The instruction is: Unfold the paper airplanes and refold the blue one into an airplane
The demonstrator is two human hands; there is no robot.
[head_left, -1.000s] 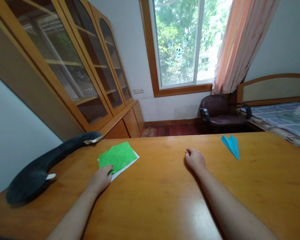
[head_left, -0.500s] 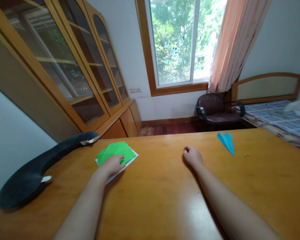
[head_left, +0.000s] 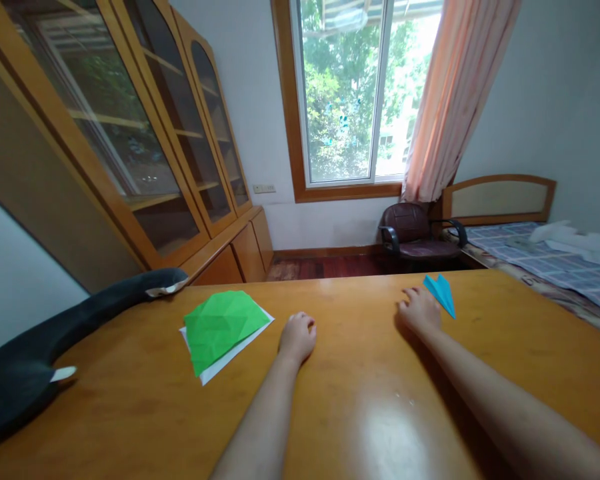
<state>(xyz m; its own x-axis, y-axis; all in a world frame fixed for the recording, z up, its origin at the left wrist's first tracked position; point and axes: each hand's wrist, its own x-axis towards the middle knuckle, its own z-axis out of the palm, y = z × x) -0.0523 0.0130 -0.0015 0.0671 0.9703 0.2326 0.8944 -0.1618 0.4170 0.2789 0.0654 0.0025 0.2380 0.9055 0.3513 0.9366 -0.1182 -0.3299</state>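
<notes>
My left hand (head_left: 298,337) rests on the table, its fingers curled inward and nothing visible in them. To its left lies a creased green sheet of paper (head_left: 225,327) on top of a white sheet (head_left: 230,357), whose edges stick out. My right hand (head_left: 420,311) is held low over the table with its fingers apart and nothing in them. Just beyond it, close to the far edge, is a blue folded paper plane (head_left: 441,293); the hand is right beside it, and I cannot tell whether they touch.
The wooden table (head_left: 350,373) fills the foreground. A dark, long-necked plush (head_left: 25,360) lies along its left side. Behind stand a glass-fronted cabinet (head_left: 220,227), a maroon armchair (head_left: 410,230) and a bed (head_left: 530,247) at the right.
My left hand has left the green paper and moved right, its fingers now curled. My right hand has shifted right towards the paper plane and its fingers have spread. The view has tilted slightly.
</notes>
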